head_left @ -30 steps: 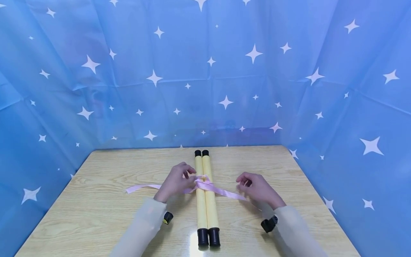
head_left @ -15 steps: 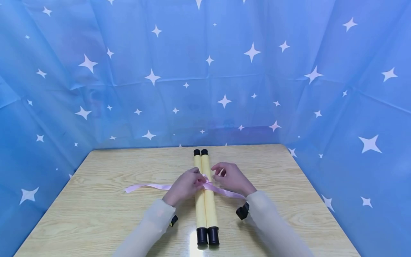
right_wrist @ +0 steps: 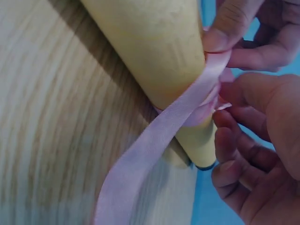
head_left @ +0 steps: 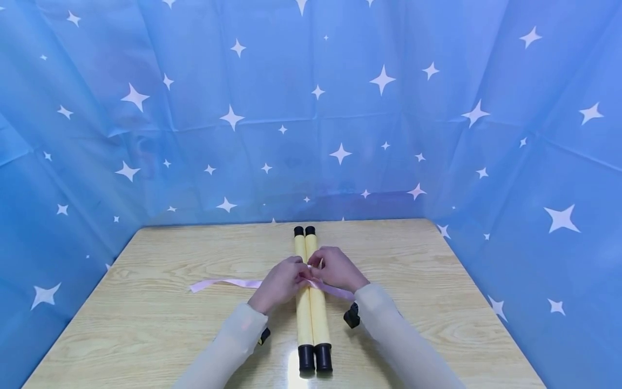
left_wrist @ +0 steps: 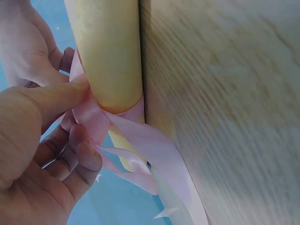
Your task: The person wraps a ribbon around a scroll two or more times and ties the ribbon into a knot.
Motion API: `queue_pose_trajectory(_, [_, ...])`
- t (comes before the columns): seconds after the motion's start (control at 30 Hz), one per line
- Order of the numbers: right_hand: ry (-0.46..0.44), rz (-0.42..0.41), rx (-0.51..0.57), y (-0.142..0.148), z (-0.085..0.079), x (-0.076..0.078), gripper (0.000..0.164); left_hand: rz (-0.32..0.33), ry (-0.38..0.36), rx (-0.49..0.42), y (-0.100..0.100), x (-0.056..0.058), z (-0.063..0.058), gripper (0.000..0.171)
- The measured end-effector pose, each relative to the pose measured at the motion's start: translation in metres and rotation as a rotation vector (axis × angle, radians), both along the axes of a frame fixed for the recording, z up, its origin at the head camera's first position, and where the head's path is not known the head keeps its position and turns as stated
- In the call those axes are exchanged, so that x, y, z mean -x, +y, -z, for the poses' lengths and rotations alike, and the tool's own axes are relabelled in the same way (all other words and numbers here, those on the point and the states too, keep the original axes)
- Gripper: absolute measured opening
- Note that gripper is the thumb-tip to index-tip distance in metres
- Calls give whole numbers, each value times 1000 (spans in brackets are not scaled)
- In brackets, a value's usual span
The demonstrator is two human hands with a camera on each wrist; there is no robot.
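Note:
Two yellow rolls (head_left: 318, 316) with black end caps, like rolled scrolls, lie side by side on the table. A pink satin ribbon (head_left: 335, 292) crosses round their middle and is looped on top; one tail runs left, the other right. My left hand (head_left: 282, 282) pinches the ribbon over the rolls, its thumb pressing the pink loop (left_wrist: 91, 117) in the left wrist view. Close beside it, my right hand (head_left: 336, 268) pinches the ribbon between thumb and fingertips, seen nearer in the right wrist view, where the ribbon's flat tail (right_wrist: 150, 136) hangs past the roll. The fingers partly hide the crossing.
The wood-grain table (head_left: 170, 324) stretches out on both sides of the rolls. A blue curtain (head_left: 272, 108) with white stars stands behind and at both sides. A dark camera (head_left: 352, 315) sits at the right wrist.
My right hand has come in from the right side to the ribbon's middle and now pinches it there. The left hand has shifted slightly right, over the rolls.

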State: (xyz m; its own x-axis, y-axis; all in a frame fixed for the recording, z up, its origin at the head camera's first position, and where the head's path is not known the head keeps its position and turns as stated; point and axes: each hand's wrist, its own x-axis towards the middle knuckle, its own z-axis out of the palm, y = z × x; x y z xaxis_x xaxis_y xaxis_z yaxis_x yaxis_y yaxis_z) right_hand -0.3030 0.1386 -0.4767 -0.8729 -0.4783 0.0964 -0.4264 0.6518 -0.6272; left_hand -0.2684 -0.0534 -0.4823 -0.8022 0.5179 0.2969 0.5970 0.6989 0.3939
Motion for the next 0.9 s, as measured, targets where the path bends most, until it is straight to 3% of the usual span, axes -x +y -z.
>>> queue_pose_trajectory(0.13, [-8,21,11,2,0,-1,12,6,-34,-43,1,3,-1,5])
queue_pose_trajectory(0.37, [-47,67,86,9,2,-4,7,-50,-199,-235,4,7,-6,8])
queue_pose_trajectory(0.7, [-110,104,195,11,-3,-14,6,-234,-247,-336,9,11,-7,15])
queue_pose_trajectory(0.9, [-123,95,213,10,-5,-22,6,-232,-214,-344,9,16,-3,16])
